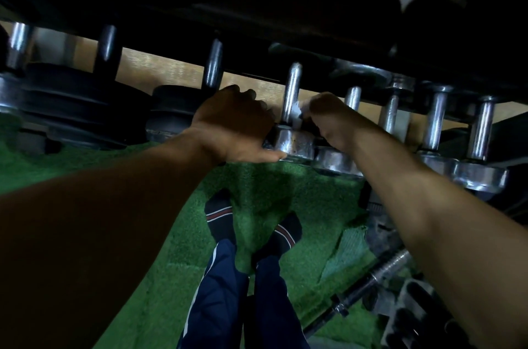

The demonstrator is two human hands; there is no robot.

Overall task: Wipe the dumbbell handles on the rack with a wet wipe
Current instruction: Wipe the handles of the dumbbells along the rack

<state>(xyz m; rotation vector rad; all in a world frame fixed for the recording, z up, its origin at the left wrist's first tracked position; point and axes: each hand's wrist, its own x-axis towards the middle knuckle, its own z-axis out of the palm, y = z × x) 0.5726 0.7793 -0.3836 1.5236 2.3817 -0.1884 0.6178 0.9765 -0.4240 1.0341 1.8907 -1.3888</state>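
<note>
The dark rack (285, 20) spans the top of the view, its upper shelf in shadow, with a row of dumbbells lying across its lower rails. Below it a green turf floor (285, 197) spreads out, where the person's striped socks (220, 220) and navy trouser legs stand. A threaded bar (380, 274) lies on the floor toward the right edge. On the rack, black rubber dumbbells (71, 108) sit toward the left end and chrome ones (480, 174) toward the right. The left hand (234, 126) is curled around the near chrome head (294, 143) of the middle dumbbell, thumb under its front edge. The right hand (328, 117) pinches a small white wet wipe (297, 111) against the lower part of that dumbbell's chrome handle (291, 91), just above the head.
</note>
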